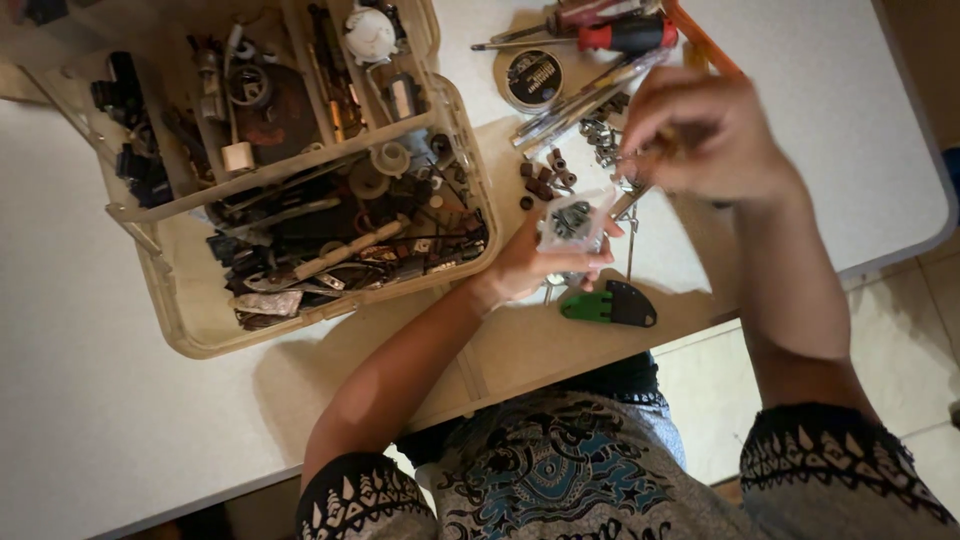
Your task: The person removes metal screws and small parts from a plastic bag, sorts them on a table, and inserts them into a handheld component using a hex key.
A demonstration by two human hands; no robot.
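Sorting step, judging by the hands: left hand [535, 262] cups a small clear plastic bag of dark screws [572, 222] near the white table's [120, 420] front edge, right hand [705, 135] fingers pinched shut on a tiny blurred part above the scattered metal hardware [600, 135], so next likely calls for lining it over the bag mouth.

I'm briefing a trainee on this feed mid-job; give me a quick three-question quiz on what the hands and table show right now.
1. True or false: the left hand holds a small clear plastic bag with small dark parts inside.
2. Multiple choice: where is the red-handled screwdriver? A) inside the organizer box B) on the table beyond the right hand C) in the left hand
3. What lies on the cardboard just nearer the person than the left hand?

Key: 1 true. 2 B. 3 A green and black tool.
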